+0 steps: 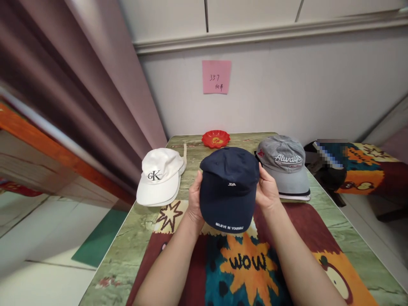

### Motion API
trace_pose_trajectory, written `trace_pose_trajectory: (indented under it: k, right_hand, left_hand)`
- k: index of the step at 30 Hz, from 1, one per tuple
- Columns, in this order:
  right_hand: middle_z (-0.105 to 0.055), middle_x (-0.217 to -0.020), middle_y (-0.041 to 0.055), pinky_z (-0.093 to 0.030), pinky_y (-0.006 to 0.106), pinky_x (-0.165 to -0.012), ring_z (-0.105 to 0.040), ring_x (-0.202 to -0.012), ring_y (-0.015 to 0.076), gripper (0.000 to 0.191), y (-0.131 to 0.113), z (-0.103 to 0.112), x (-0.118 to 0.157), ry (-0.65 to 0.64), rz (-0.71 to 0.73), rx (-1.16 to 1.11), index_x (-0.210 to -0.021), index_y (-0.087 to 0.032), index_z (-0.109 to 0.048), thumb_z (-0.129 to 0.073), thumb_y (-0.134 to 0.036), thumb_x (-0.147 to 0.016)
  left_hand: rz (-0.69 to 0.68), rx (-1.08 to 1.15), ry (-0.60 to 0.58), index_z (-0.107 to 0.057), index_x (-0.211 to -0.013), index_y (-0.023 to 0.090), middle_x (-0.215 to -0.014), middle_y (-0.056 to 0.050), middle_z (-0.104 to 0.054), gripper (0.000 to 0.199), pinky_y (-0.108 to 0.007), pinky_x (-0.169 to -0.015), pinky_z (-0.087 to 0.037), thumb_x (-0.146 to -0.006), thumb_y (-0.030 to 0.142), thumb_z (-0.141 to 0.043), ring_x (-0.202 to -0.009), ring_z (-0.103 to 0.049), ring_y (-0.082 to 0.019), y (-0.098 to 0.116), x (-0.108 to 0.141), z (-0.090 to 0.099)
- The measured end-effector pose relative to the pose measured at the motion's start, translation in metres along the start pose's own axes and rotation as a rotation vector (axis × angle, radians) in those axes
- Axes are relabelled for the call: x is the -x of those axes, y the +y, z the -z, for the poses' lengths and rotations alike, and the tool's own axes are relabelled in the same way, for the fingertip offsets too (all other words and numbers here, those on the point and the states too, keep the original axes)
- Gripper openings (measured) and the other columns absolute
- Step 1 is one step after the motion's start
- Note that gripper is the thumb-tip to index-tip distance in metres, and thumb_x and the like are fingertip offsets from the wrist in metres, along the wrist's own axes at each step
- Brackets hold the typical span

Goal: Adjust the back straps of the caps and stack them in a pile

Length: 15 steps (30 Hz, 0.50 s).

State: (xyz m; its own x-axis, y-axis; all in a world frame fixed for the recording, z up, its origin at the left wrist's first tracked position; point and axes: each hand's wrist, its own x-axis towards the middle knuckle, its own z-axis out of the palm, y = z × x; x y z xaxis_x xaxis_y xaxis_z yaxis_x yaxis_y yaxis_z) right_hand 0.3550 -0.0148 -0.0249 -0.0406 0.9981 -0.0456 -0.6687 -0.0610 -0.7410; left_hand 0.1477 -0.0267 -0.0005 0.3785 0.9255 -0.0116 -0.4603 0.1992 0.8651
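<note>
Held up between both hands over the table is a navy baseball cap [228,187], its brim toward me with white lettering "BELIEVE IN YOURSELF" along the edge. My left hand [195,197] grips its left side, the thumb showing and the other fingers hidden behind. On the right side my right hand [266,189] grips the cap, fingers partly hidden. Left of it, a white cap [161,174] with black letters rests on what looks like another light cap. To the right sits a grey cap [283,165] reading "Always", stacked on at least one more.
A red scalloped dish [216,139] stands at the table's back. Under my arms lies a colourful mat [229,255] on the green wood-pattern table [117,263]. A pink note [216,77] is on the wall. A curtain [105,63] hangs at left; a black chair [331,174] is at right.
</note>
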Motion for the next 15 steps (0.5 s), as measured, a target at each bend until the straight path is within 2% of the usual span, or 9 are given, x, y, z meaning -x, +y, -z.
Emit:
trace_pose_trajectory:
  k: [3,5,11,13,15]
  right_hand:
    - [-0.082,-0.102,0.0030,-0.054,0.049,-0.107,-0.071,-0.119,0.0267,0.018,-0.003,0.008,-0.005,0.033,0.012,-0.029,-0.098,-0.026,-0.075,-0.069,-0.037,-0.085]
    - [-0.081,-0.103,0.0033,-0.054,0.049,-0.107,-0.070,-0.119,0.0264,0.019,-0.006,0.011,-0.006,0.062,0.007,-0.072,-0.100,-0.025,-0.075,-0.068,-0.031,-0.083]
    - [-0.081,-0.104,0.0045,-0.055,0.051,-0.104,-0.070,-0.120,0.0299,0.030,-0.016,0.015,-0.008,0.166,0.019,-0.040,-0.097,-0.027,-0.075,-0.066,-0.054,-0.087]
    - [-0.081,-0.105,0.0031,-0.056,0.049,-0.104,-0.071,-0.117,0.0292,0.027,-0.019,0.014,-0.006,0.182,0.091,0.001,-0.098,-0.028,-0.075,-0.070,-0.051,-0.085]
    - [-0.080,-0.104,-0.0008,-0.057,0.043,-0.102,-0.073,-0.111,0.0254,0.023,-0.024,0.012,-0.003,0.190,0.191,0.040,-0.103,-0.030,-0.074,-0.073,-0.041,-0.082]
  left_hand:
    - [-0.021,-0.016,0.016,-0.077,-0.099,0.021,-0.103,-0.012,-0.079,0.073,-0.056,-0.108,-0.047,-0.081,0.086,-0.047,-0.126,-0.063,-0.037,0.002,0.002,0.001]
    - [-0.024,-0.023,0.019,-0.076,-0.098,0.023,-0.102,-0.011,-0.079,0.075,-0.055,-0.108,-0.048,-0.079,0.088,-0.046,-0.127,-0.063,-0.037,0.003,0.003,0.004]
    - [0.066,-0.021,0.014,-0.077,-0.094,0.021,-0.097,-0.010,-0.079,0.055,-0.055,-0.106,-0.051,-0.081,0.072,-0.061,-0.122,-0.067,-0.038,0.009,0.003,0.019]
    - [0.057,-0.070,-0.012,-0.078,-0.093,0.020,-0.096,-0.011,-0.080,0.046,-0.055,-0.104,-0.053,-0.075,0.062,-0.073,-0.117,-0.069,-0.040,0.015,0.003,0.022]
    - [0.044,-0.136,-0.068,-0.078,-0.097,0.019,-0.098,-0.012,-0.080,0.042,-0.054,-0.102,-0.054,-0.069,0.051,-0.083,-0.115,-0.070,-0.041,0.023,0.004,0.023]
